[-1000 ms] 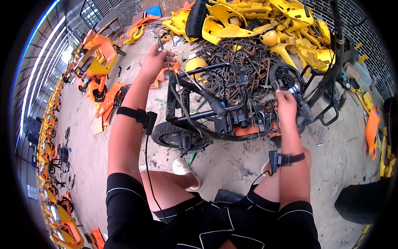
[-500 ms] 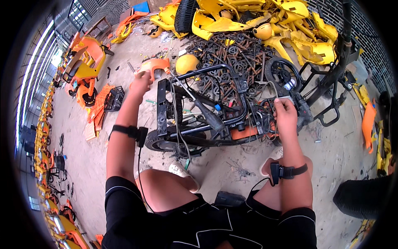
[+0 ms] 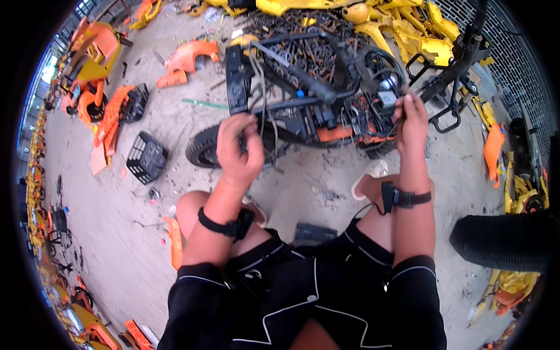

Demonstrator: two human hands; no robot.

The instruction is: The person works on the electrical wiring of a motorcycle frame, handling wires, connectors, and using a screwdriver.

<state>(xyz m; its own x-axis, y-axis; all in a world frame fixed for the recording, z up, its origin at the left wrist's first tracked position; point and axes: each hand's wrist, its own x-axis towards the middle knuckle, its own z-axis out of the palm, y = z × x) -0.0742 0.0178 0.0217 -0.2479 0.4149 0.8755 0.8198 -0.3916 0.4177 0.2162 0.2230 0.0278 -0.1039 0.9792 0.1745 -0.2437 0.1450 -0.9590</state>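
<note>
A stripped black scooter frame [image 3: 274, 108] lies in front of me, with loose cables and a rear wheel [image 3: 201, 149] at its left. My left hand [image 3: 239, 149], slightly blurred, hovers by the wheel; its fingers are curled and the thumb stands apart, with nothing seen between them. My right hand [image 3: 413, 119] is closed at the frame's right end, beside a tangle of wires [image 3: 373, 119] and a small grey box [image 3: 386, 100]; a thin dark cable seems to run into its fingers. A long black-sleeved rod [image 3: 312, 84] lies across the frame.
Rusty metal parts [image 3: 291, 58] are heaped behind the frame, beside yellow body panels [image 3: 402, 35]. Orange panels [image 3: 189, 58] and a black plastic crate [image 3: 147, 157] lie on the floor at left. A black tyre [image 3: 496, 242] is at near right.
My left hand has come back from beside the orange panel to near the rear wheel. The view has shifted, revealing a crate that my left arm hid. My right hand stays at the frame's right end.
</note>
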